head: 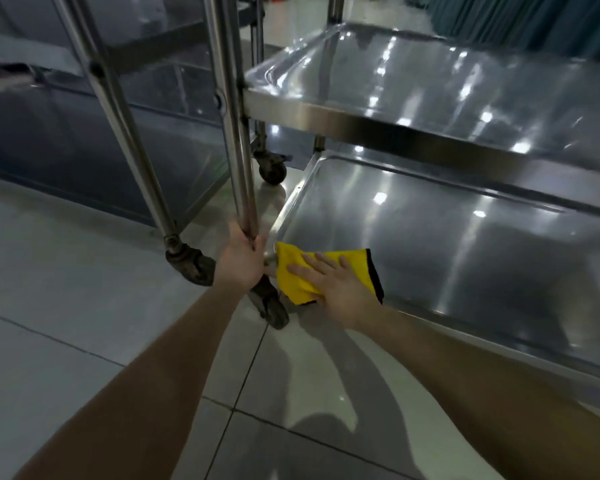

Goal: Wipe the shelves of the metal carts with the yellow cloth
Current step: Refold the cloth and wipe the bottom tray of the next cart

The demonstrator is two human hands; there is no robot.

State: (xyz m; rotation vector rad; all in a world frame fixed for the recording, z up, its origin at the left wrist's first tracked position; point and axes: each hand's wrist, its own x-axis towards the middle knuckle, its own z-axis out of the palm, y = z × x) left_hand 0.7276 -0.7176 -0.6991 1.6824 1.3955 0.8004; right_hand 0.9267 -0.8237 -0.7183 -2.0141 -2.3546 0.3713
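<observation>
Head view: yellow cloth [291, 277] lies on near left corner of lower shelf [430, 244], beneath upper shelf [430, 81]. Right hand [336, 289] presses flat on cloth, fingers straight, slightly spread. Left hand [241, 261] grips upright post [245, 188] just above caster [271, 306], fingers curled round it. Second cart [134, 143] stands to the left
</observation>
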